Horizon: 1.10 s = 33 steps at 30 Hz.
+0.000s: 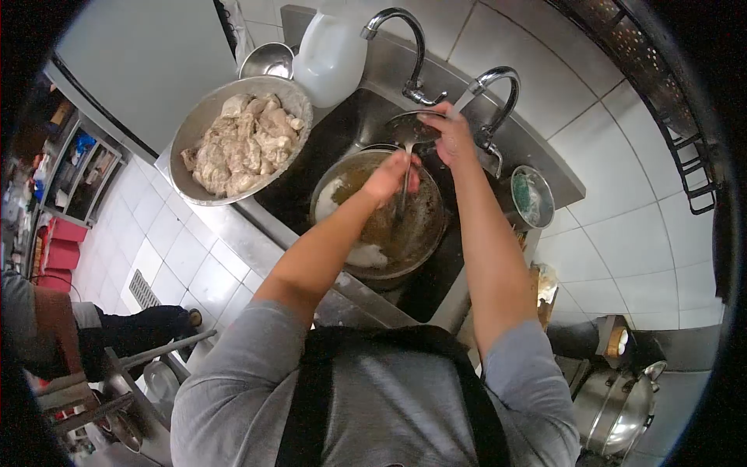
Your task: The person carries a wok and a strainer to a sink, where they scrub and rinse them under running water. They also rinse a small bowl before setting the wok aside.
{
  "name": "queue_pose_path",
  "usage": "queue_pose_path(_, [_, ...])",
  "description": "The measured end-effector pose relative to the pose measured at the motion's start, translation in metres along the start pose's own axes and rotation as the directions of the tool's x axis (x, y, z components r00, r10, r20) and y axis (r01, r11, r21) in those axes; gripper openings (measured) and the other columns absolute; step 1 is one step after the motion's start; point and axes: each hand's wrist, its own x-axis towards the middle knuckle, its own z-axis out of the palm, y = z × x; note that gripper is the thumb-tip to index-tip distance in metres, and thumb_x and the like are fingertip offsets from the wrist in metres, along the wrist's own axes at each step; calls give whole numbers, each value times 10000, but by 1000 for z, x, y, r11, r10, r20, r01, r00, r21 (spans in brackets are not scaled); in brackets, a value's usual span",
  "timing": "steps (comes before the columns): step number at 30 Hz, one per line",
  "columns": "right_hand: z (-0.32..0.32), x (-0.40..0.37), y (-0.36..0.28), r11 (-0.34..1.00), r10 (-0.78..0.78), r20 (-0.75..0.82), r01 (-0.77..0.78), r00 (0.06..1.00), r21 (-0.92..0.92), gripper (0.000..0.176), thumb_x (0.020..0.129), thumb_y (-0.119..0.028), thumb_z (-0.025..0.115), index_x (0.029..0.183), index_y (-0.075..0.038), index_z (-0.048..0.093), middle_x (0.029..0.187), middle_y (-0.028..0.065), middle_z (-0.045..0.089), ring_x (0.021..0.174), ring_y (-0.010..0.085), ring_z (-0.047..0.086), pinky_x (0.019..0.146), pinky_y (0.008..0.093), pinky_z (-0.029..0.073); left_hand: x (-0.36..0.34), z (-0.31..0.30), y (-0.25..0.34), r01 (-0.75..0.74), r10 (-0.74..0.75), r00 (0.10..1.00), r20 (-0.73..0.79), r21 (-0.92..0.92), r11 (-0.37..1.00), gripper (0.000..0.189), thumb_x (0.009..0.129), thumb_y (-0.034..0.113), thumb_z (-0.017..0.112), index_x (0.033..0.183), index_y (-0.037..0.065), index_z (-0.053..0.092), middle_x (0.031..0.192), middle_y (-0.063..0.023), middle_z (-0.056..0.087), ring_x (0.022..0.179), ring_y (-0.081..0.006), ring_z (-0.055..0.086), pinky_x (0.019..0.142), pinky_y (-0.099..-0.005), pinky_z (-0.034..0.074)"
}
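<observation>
A metal ladle with a round dark head is held over a large pot in the sink. My left hand is closed around its handle, which slants down into the pot. At the head's right edge, my right hand grips the rim beneath the right faucet. A pale streak runs from the spout towards my right fingers. Murky brownish water with patches of white foam fills the pot.
A big bowl of pale raw meat pieces stands at the sink's left edge. Behind it are a white plastic jug and a small metal bowl. A metal container with a green scrubber sits right. Another person is at far left.
</observation>
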Motion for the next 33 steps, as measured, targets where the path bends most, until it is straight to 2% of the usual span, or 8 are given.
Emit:
queue_pose_path(3, [5,6,7,964,91,-214,-140,972,-227,206,698,-71,677,850,-9,553,745,82,577,632,190,541,591,337,460,12,2,2,-1,-7,954,-301,-26,1000,209,936,310,396,959,120,479,683,-10,465,622,-143,460,616,-293,416])
queue_pose_path(7, [10,-8,3,867,498,-353,-459,793,192,224,813,-80,505,979,70,517,839,166,572,657,270,562,701,388,518,20,-1,-37,-124,242,835,-494,259,958,227,943,275,381,890,71,464,757,-23,507,658,-159,450,627,-275,391])
queue_pose_path(12, [17,-6,-56,913,201,-198,-257,959,-316,283,835,-125,495,1010,93,543,975,186,600,858,253,605,780,349,499,18,19,-45,-45,344,831,-437,563,825,213,928,230,396,885,56,511,814,-104,542,739,-229,486,701,-324,394])
queue_pose_path(14, [12,-7,-62,393,-129,22,71,991,-917,295,787,-174,569,1024,0,580,985,138,612,870,238,607,752,346,494,26,26,-47,-77,326,848,-418,511,856,204,918,221,410,882,52,520,814,-128,544,746,-255,495,704,-342,396])
queue_pose_path(17, [35,-39,-53,-242,43,520,514,853,-823,254,701,-237,638,937,-143,650,926,108,630,864,306,592,740,386,480,42,32,-55,-74,249,858,-450,371,926,201,908,224,427,878,44,512,797,-144,536,737,-286,490,693,-352,399])
queue_pose_path(20, [48,-21,-43,-603,417,260,479,871,-638,218,717,-209,605,921,-161,666,894,123,636,856,299,608,722,385,492,15,53,-20,-19,321,836,-446,560,828,221,908,240,424,869,33,492,758,-154,516,702,-308,465,673,-351,398])
queue_pose_path(22, [26,1,-61,-360,302,225,330,926,-873,204,744,-197,566,897,-108,668,872,141,637,841,289,618,706,372,498,9,51,-14,22,242,848,-472,486,873,236,912,250,412,868,28,482,737,-159,509,685,-323,456,665,-350,399])
queue_pose_path(33, [35,4,-78,-394,424,231,408,876,-824,205,648,-188,679,810,-63,668,836,110,654,790,263,631,677,366,501,36,33,-29,-13,338,843,-418,612,791,261,913,275,425,820,40,489,701,-113,534,654,-275,487,626,-352,417])
